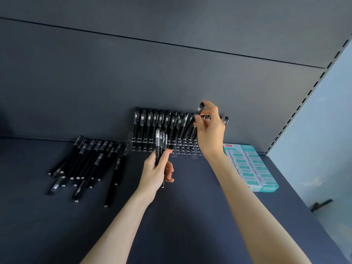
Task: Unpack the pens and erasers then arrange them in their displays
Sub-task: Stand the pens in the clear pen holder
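A clear acrylic pen display with rows of round holes stands against the back wall of a dark shelf. Several black pens stand upright in its rear holes. My right hand pinches one black pen by its capped end, tilted, above the display's right part. In front of the display, my left hand grips a small bundle of black pens upright. A loose pile of black pens lies on the shelf to the left.
A teal and white box of erasers lies open at the right, behind my right forearm. The dark shelf ends at a slotted upright and a pale wall on the right.
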The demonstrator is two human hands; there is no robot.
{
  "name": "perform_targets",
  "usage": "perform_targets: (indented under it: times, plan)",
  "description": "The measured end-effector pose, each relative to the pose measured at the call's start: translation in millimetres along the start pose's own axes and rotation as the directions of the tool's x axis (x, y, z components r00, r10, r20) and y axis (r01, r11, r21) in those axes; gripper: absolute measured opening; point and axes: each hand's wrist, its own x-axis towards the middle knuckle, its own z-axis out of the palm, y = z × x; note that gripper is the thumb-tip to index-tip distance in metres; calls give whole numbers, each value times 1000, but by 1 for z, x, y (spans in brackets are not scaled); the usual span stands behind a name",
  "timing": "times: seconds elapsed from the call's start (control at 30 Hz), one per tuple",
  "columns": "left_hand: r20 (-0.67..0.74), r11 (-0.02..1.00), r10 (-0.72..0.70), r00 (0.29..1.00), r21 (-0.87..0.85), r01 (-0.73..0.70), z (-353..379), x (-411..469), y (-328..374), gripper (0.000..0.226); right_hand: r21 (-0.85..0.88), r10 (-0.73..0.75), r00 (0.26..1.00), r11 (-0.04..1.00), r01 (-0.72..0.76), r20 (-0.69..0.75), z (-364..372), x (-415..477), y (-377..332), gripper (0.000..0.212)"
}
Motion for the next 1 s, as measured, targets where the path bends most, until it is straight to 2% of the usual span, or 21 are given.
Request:
perform_targets:
  times: [0.27,0.43,0.6,0.87,1.0]
  plan:
    - [30,1000,1,1000,-24,0,1,1,-5,20,-78,-18,998,997,23,68,11,-2,10,39]
    - [27,999,-11,1000,-47,12,1,2,-5,20,-165,-60,986,982,86,155,11,-4,12,30]
    - [31,999,-11,999,-46,13,1,3,-6,20,-196,-108,982,971,138,155,10,-4,15,27]
    - [45,999,-12,999,-37,13,-1,2,-7,18,-269,-59,975,956,118,216,12,-3,18,28]
    - [57,999,-19,998,-42,22,-1,1,-7,18,-263,-53,978,959,106,202,8,-6,17,31]
